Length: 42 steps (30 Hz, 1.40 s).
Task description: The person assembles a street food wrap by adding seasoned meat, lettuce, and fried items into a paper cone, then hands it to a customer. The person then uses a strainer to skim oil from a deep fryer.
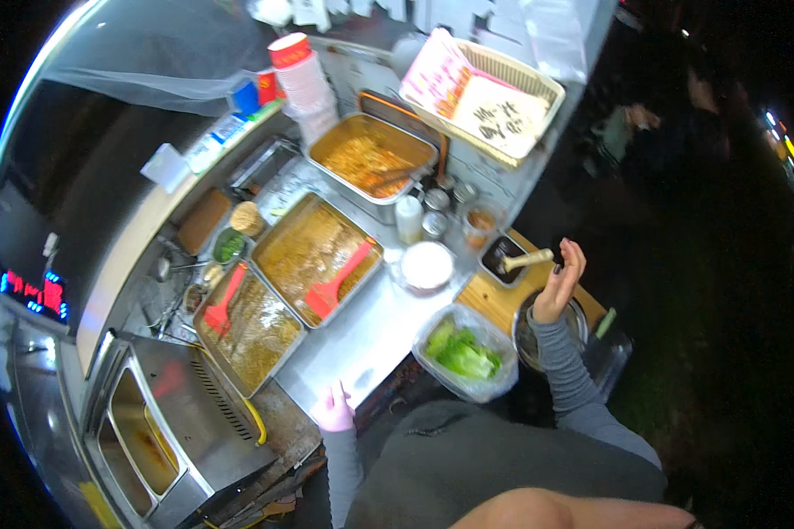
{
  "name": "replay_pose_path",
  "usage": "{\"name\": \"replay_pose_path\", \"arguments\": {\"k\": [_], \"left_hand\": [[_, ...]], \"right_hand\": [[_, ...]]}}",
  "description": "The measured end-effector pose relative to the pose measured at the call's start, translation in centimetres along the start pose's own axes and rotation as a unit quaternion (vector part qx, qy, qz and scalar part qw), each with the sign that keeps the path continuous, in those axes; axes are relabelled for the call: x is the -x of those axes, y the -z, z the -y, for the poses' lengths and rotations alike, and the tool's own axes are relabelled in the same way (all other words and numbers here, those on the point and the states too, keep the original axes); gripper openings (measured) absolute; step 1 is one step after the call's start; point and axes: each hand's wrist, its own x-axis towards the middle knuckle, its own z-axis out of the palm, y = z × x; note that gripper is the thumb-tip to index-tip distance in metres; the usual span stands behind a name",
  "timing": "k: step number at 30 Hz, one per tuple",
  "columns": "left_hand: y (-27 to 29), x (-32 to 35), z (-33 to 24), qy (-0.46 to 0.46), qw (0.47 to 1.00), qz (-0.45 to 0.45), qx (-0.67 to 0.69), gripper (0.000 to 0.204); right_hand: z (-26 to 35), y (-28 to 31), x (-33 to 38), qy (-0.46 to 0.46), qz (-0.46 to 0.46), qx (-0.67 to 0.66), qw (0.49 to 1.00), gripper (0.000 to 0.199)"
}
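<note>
My right hand point(563, 280) is raised over the right end of the counter and holds a wooden-handled brush point(527, 259) that points left over a small dark sauce container point(503, 261). Below that hand sits a round metal bowl point(529, 339). My left hand point(333, 410) rests with fingers curled on the near edge of the steel counter point(362, 339) and holds nothing. A clear bag of green lettuce point(464, 353) lies between my two hands.
Two steel trays point(313, 251) point(247, 326) of browned food each hold a red spatula. A deeper tray point(370, 159) of orange sauce sits behind. A fryer point(163, 423) stands at left. Jars, a white lidded tub point(426, 264), stacked cups point(300, 75) and a basket point(494, 97) line the back.
</note>
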Motion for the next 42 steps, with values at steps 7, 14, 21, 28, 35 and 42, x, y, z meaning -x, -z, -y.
{"name": "replay_pose_path", "arguments": {"k": [7,14,21,28,35,42], "left_hand": [[6.2,0.4,2.0,-0.030,0.999,0.004,-0.014,0.048],[4.8,-2.7,9.0,-0.097,0.845,0.512,-0.121,0.039],[8.2,-5.0,13.0,-0.151,0.865,0.477,-0.048,0.019],[9.8,-5.3,10.4,0.091,0.919,0.379,0.058,0.023],[9.0,-5.7,9.7,0.031,0.979,0.195,-0.042,0.033],[3.1,-7.2,14.2,0.209,0.824,0.518,0.098,0.041]], "right_hand": [[6.7,-9.7,-3.9,0.121,0.030,-0.171,0.977,0.041],[11.8,-12.9,-1.7,0.105,0.092,-0.173,0.975,0.042],[15.8,-14.2,-1.5,0.148,0.127,-0.125,0.973,0.036],[13.2,-17.2,1.1,0.052,0.223,-0.095,0.969,0.038],[13.4,-22.5,-6.3,0.058,0.145,-0.222,0.962,0.047],[16.9,-34.5,-15.1,0.142,0.216,-0.268,0.928,0.043]]}}
